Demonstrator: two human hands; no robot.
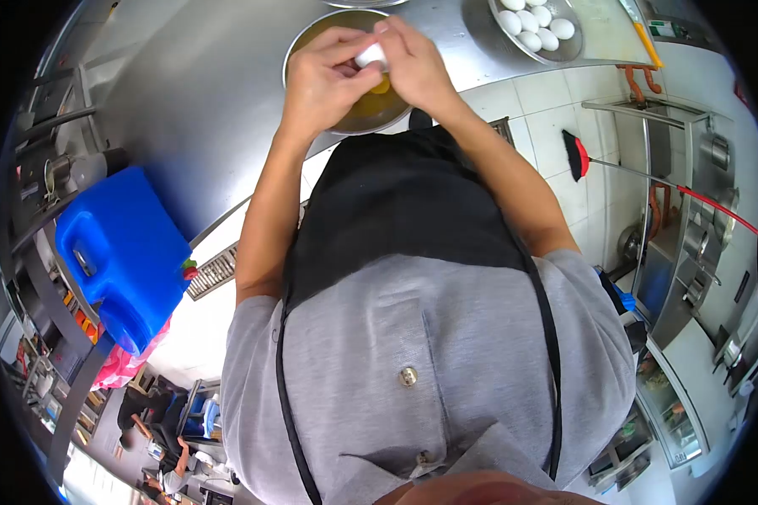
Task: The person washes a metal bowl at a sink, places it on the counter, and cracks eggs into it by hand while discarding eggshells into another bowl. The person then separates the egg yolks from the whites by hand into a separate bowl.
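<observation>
The egg (372,57) is gripped between the fingers of the left hand (322,84) and right hand (419,71), above the bowl (379,123) on the table (202,93). Risk noted: uneven finger pressure could crush it, scattering fragments onto the yolk (382,86) below.

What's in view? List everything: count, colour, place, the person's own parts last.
Egg: one, white, top centre
Mixing bowl: one, silver, beneath the egg
Egg yolk: count unclear, yellow, in that bowl
Egg bowl: one, silver, upper right
Shell eggs: at least eight, white, in the egg bowl
Worktop: one, silver, top
Jerrycan: one, blue, left
Plastic bag: one, pink, below jerrycan
Broom: one, black and red, right
Floor tiles: several, white, right
Steel stand: one, silver, right
Other people: at least two, dark and pale clothes, lower left
Apron: one, black, centre
Shirt: one, grey, centre
Left hand: one, bare, on egg
Right hand: one, bare, on egg
</observation>
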